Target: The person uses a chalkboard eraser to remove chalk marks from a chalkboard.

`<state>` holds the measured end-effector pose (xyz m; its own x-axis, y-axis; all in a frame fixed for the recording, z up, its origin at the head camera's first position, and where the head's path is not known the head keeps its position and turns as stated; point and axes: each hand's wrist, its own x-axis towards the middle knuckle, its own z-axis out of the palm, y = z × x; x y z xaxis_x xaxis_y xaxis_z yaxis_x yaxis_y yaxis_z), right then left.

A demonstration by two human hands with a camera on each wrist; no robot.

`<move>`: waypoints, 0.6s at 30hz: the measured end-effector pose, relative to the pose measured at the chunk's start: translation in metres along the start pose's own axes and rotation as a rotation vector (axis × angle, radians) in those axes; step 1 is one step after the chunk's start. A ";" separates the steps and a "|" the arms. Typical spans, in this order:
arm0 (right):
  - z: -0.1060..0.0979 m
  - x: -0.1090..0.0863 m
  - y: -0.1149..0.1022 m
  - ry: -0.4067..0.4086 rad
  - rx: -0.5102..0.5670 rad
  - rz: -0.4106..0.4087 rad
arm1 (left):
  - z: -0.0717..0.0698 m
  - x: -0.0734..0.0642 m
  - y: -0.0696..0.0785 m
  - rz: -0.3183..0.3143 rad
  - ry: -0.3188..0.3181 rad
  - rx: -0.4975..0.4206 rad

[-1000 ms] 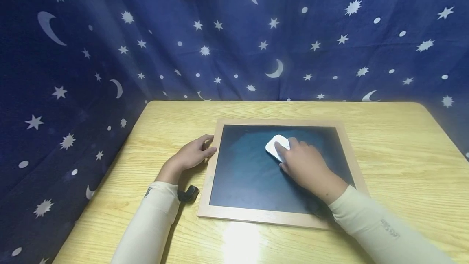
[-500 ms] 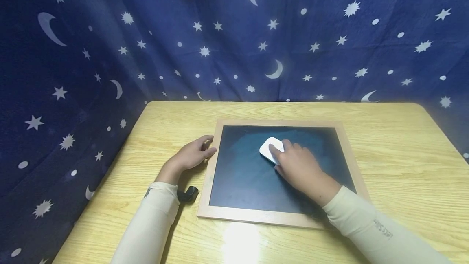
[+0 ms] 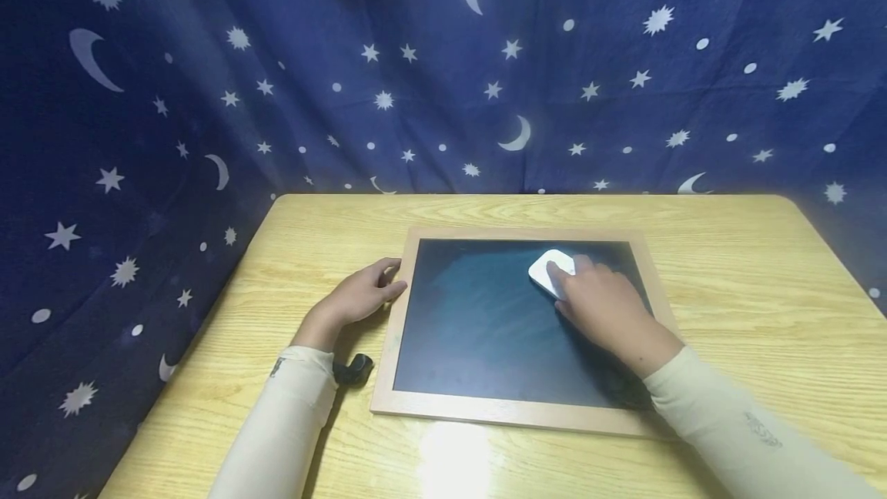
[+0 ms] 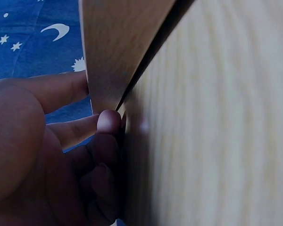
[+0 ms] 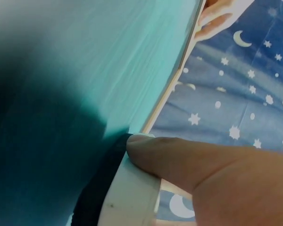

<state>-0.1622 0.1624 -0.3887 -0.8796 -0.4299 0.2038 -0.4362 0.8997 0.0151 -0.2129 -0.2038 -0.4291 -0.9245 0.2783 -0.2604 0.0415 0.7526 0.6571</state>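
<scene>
A blackboard eraser (image 3: 550, 271) with a white back and a dark underside lies against the chalkboard (image 3: 478, 337), on its upper right part. My right hand (image 3: 610, 310) grips the eraser from the right, index finger extended along its top; the right wrist view shows the thumb (image 5: 165, 153) against the eraser's white side (image 5: 132, 193). Pale streaks mark the board's dark green surface. At the board's left edge, my left hand (image 3: 360, 293) touches the wooden frame (image 3: 398, 314) with thumb and fingertips, the fingers loosely bent, as the left wrist view also shows.
The chalkboard lies on a light wood-grain table (image 3: 748, 291). A blue curtain (image 3: 430, 122) with moons and stars hangs behind and to the left. A small black device (image 3: 356, 370) sits at the left wrist.
My right hand first slid the eraser slightly left and down, then moved it right and a little up the board. My left hand has stayed at the frame.
</scene>
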 end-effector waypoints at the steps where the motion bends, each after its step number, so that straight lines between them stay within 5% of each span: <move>1: 0.000 -0.001 0.003 0.003 0.004 0.002 | 0.000 0.000 0.000 0.001 0.000 -0.001; 12: 0.000 -0.007 0.014 0.030 0.035 -0.014 | -0.001 -0.001 0.001 -0.002 0.004 0.020; 18: -0.004 -0.017 0.033 0.049 0.122 0.046 | 0.001 -0.001 -0.001 0.005 0.006 0.025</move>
<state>-0.1611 0.1991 -0.3881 -0.8902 -0.3813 0.2491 -0.4180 0.9013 -0.1141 -0.2120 -0.2045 -0.4302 -0.9266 0.2783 -0.2531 0.0552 0.7662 0.6403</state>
